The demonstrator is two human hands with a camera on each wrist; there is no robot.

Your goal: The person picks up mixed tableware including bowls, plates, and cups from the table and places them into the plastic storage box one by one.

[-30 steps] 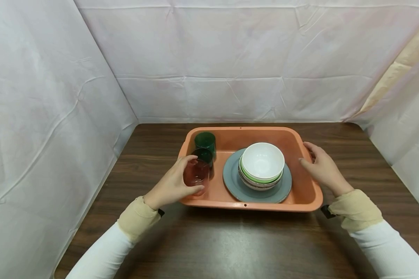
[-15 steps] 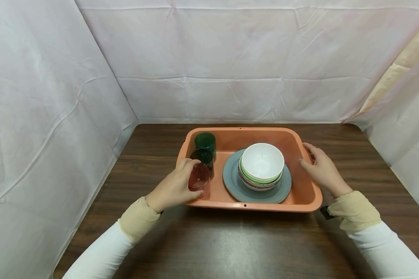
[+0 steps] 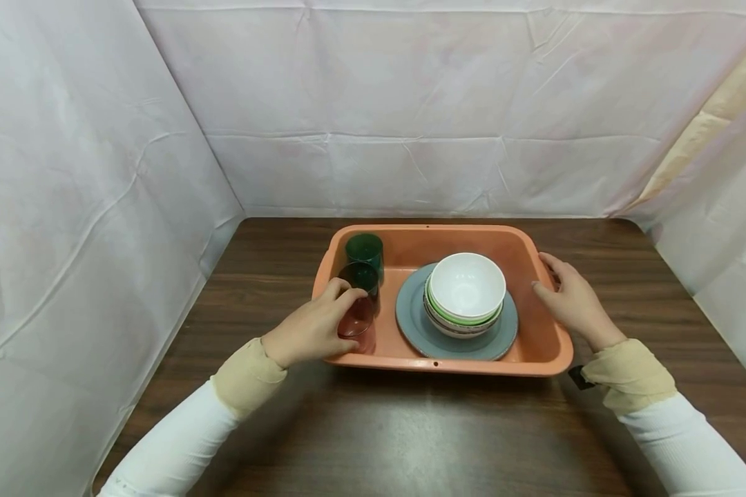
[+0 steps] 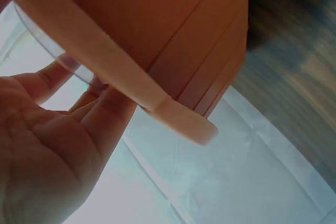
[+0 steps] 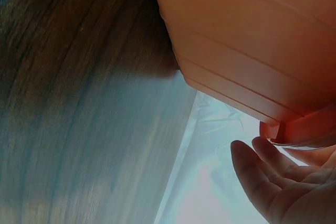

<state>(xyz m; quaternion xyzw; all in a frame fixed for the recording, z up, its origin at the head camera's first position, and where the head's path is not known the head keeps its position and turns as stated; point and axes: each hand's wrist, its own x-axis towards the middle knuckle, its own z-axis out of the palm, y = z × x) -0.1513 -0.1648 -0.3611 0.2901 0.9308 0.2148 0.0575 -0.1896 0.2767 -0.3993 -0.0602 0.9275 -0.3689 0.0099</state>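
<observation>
My left hand (image 3: 313, 328) reaches over the left end of an orange basin (image 3: 435, 365). Its thumb and fingers hold a clear red tumbler (image 3: 357, 319) inside the basin's near left corner; the fingers hide part of it. Behind it, along the left wall, stand two dark green tumblers, a near one (image 3: 363, 274) and a far one (image 3: 363, 247). At the opposite end my right hand (image 3: 573, 304) lies over the basin's rim, thumb on the inner side and fingers outside. The right wrist view shows those fingers (image 5: 252, 174) loosely bent beside the rim.
A stack of bowls (image 3: 468, 286), white on top with green and patterned rims below, sits on a grey-blue plate (image 3: 410, 324) in the basin's right half. The basin stands on a dark wooden table (image 3: 429, 428). White sheets (image 3: 379, 103) hang behind and at both sides.
My left hand has moved slightly right and farther over the basin with the red tumbler, which now shows closer to the near green one. The right hand stays at the rim.
</observation>
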